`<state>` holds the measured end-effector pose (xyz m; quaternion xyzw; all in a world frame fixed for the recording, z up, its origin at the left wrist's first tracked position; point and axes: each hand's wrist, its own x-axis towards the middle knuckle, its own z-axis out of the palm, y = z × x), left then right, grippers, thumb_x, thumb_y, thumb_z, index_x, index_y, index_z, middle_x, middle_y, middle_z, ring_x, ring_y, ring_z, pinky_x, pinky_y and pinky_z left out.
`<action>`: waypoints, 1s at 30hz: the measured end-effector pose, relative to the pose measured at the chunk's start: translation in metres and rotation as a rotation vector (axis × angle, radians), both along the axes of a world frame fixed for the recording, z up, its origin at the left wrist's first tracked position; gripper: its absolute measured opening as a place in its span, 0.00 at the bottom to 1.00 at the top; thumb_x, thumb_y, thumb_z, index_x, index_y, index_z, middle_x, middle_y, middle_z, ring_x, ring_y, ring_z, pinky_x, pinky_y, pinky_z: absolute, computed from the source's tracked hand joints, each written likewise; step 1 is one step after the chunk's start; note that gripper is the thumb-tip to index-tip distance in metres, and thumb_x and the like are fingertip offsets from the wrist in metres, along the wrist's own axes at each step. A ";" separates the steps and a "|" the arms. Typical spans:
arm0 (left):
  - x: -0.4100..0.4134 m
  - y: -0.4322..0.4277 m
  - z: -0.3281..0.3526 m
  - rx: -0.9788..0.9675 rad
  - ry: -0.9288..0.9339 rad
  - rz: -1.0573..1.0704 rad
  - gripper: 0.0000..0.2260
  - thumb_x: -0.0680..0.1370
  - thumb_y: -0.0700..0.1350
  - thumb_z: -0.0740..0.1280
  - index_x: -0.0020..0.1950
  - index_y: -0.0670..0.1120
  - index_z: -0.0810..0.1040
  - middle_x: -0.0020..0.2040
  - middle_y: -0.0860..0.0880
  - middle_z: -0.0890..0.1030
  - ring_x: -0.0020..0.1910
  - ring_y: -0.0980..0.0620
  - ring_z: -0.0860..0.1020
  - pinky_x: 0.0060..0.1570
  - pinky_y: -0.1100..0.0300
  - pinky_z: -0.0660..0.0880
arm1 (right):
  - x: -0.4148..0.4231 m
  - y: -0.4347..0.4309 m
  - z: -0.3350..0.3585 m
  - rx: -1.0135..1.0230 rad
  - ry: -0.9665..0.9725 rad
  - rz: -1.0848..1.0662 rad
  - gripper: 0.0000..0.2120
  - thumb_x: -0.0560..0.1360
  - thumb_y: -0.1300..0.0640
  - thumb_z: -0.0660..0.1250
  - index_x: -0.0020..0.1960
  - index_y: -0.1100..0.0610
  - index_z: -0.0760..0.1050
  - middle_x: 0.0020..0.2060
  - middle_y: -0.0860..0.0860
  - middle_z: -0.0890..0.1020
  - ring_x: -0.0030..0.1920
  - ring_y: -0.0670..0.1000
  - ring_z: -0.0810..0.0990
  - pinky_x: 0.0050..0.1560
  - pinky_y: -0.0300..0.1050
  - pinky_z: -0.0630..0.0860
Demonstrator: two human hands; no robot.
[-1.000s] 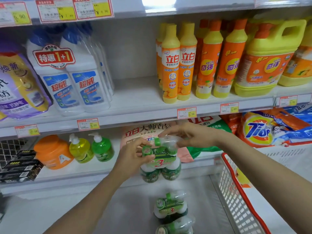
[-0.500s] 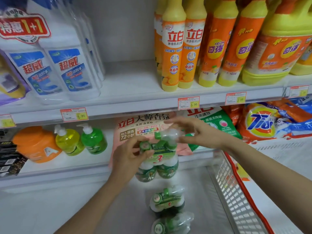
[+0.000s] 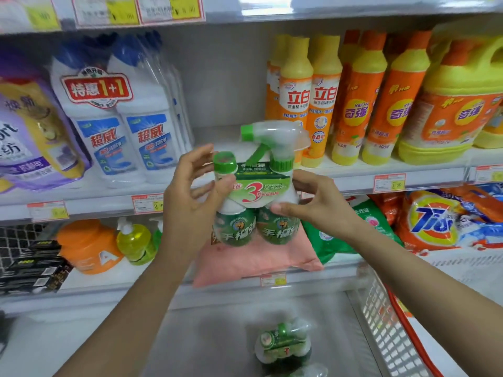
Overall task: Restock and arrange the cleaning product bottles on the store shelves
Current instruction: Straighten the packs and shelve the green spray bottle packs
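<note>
Holding the green twin pack [image 3: 254, 202] up in front of the middle shelf [image 3: 223, 148], my left hand [image 3: 190, 208] pinches it with its fingers loosely curled, and my right hand [image 3: 318, 205] presses its side. It may slip, I think. My back fingers are hidden.
</note>
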<state>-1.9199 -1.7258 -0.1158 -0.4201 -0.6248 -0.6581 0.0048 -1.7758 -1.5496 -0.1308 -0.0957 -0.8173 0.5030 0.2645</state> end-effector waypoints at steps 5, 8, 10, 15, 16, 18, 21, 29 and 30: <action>-0.032 -0.012 -0.001 -0.149 0.218 0.169 0.24 0.77 0.55 0.67 0.71 0.51 0.69 0.67 0.53 0.72 0.66 0.57 0.71 0.64 0.63 0.67 | -0.029 -0.009 0.040 0.025 0.226 -0.120 0.18 0.71 0.60 0.77 0.60 0.57 0.78 0.55 0.48 0.85 0.57 0.45 0.82 0.54 0.44 0.80; -0.056 -0.014 -0.011 -0.334 0.399 0.285 0.27 0.78 0.48 0.69 0.75 0.48 0.65 0.72 0.47 0.69 0.71 0.50 0.65 0.68 0.56 0.62 | -0.055 -0.012 0.050 0.104 0.300 -0.185 0.21 0.72 0.60 0.77 0.62 0.58 0.76 0.55 0.47 0.83 0.56 0.43 0.82 0.55 0.44 0.79; -0.074 -0.012 -0.018 -0.459 0.500 0.311 0.30 0.79 0.52 0.66 0.78 0.46 0.60 0.77 0.45 0.63 0.77 0.46 0.59 0.75 0.48 0.58 | -0.073 -0.009 0.050 0.182 0.324 -0.234 0.23 0.71 0.57 0.76 0.64 0.58 0.76 0.56 0.46 0.83 0.57 0.45 0.81 0.57 0.49 0.79; -0.098 -0.004 -0.038 -0.679 0.717 0.257 0.33 0.79 0.59 0.59 0.80 0.50 0.53 0.81 0.49 0.49 0.80 0.47 0.44 0.77 0.48 0.39 | -0.118 0.008 0.047 0.239 0.302 -0.353 0.25 0.71 0.51 0.75 0.66 0.54 0.75 0.58 0.46 0.83 0.57 0.47 0.81 0.57 0.55 0.79; -0.100 -0.003 -0.042 -0.696 0.737 0.261 0.33 0.80 0.57 0.61 0.81 0.50 0.52 0.81 0.48 0.48 0.80 0.47 0.42 0.77 0.47 0.38 | -0.128 0.012 0.047 0.238 0.276 -0.389 0.26 0.71 0.49 0.74 0.67 0.52 0.74 0.58 0.46 0.83 0.57 0.48 0.81 0.57 0.56 0.79; -0.106 0.000 -0.051 -0.725 0.771 0.276 0.32 0.80 0.57 0.61 0.81 0.52 0.51 0.81 0.48 0.46 0.79 0.46 0.40 0.77 0.47 0.37 | -0.148 0.022 0.049 0.246 0.208 -0.464 0.26 0.71 0.48 0.73 0.67 0.51 0.74 0.58 0.48 0.83 0.57 0.51 0.81 0.57 0.57 0.78; -0.111 0.004 -0.064 -0.770 0.807 0.303 0.34 0.80 0.57 0.63 0.80 0.53 0.50 0.81 0.48 0.45 0.79 0.45 0.38 0.76 0.46 0.39 | -0.179 0.037 0.053 0.262 0.077 -0.543 0.24 0.73 0.48 0.74 0.65 0.55 0.74 0.57 0.52 0.83 0.57 0.56 0.80 0.57 0.58 0.78; -0.121 0.007 -0.078 -0.725 0.840 0.317 0.34 0.78 0.55 0.65 0.80 0.53 0.53 0.81 0.47 0.50 0.80 0.45 0.42 0.77 0.42 0.48 | -0.231 0.070 0.049 0.090 -0.052 -0.508 0.29 0.77 0.53 0.70 0.73 0.57 0.63 0.67 0.56 0.75 0.66 0.59 0.74 0.66 0.58 0.72; -0.121 0.008 -0.079 -0.720 0.842 0.318 0.34 0.78 0.55 0.65 0.80 0.53 0.53 0.81 0.47 0.50 0.80 0.45 0.42 0.77 0.43 0.47 | -0.234 0.072 0.049 0.070 -0.043 -0.492 0.29 0.78 0.54 0.70 0.74 0.56 0.62 0.68 0.56 0.75 0.67 0.59 0.74 0.67 0.57 0.72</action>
